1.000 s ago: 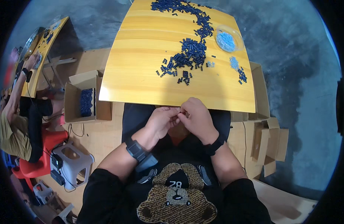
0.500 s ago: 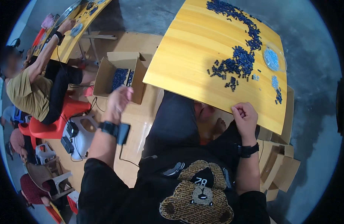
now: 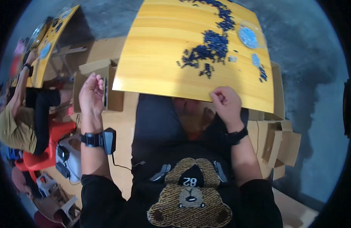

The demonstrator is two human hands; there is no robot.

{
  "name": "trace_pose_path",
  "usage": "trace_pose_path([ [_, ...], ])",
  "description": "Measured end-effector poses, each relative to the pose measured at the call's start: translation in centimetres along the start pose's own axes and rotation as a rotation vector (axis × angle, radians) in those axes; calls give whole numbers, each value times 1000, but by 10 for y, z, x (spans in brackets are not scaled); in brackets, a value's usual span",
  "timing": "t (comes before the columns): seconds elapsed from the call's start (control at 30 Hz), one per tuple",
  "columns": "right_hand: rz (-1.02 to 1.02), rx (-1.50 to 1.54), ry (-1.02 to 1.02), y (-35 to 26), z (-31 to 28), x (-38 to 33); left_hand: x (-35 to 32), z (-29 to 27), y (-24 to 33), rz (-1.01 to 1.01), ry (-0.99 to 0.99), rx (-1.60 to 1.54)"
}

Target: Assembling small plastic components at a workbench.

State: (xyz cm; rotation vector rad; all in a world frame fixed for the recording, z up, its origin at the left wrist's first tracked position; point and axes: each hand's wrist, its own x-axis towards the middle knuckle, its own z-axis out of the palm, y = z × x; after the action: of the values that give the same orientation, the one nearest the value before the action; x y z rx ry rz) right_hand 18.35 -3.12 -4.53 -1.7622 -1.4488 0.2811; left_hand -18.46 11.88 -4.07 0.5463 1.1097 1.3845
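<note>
Left hand: I see the left hand (image 3: 92,93) in front of the open cardboard box (image 3: 115,99), with the palm turned inward. Its fingers are bent and gathered near the thumb; I cannot tell if something small is between them, or if the hand touches the box.
Right hand: The right hand (image 3: 228,103) is at the near edge of the table, curled, with thumb and first finger close to each other. If they are clamped on a piece, I cannot tell.
Wrists: Each one wears a black band, and beside the left band (image 3: 92,140) there is a dark device (image 3: 110,140) with a cable.
Dark pieces: The main pile of dark pieces (image 3: 215,43) lies on the yellow table (image 3: 156,64), beyond the right hand and well apart from it, with a trail reaching to the far side.
Pale blue pieces: Many are in a clear round bowl (image 3: 261,41) at the right side; a small pale blue heap (image 3: 255,59) lies nearer, just beside a small dark group (image 3: 263,74).
Right of the table: Another open carton (image 3: 272,146) stands on the floor.
Neighbour: At the left, a co-worker (image 3: 16,129) in a yellowish-brown shirt sits on a red stool (image 3: 61,131), one arm reaching to a second table (image 3: 40,70).
</note>
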Motion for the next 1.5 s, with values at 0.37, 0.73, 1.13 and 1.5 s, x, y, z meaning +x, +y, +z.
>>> trace_pose_path([
  [0.37,-51,-87,30,-2,-4,-5,-78,144,-85,-138,-503,269],
  [0.73,14,-40,-59,-4,-9,3,-77,142,-101,-34,-550,428],
  [1.13,268,283,-462,-1,-36,35,-70,137,-100,-107,-528,346],
  [1.5,-90,-121,-178,-1,-12,114,-69,137,-97,-141,-529,294],
])
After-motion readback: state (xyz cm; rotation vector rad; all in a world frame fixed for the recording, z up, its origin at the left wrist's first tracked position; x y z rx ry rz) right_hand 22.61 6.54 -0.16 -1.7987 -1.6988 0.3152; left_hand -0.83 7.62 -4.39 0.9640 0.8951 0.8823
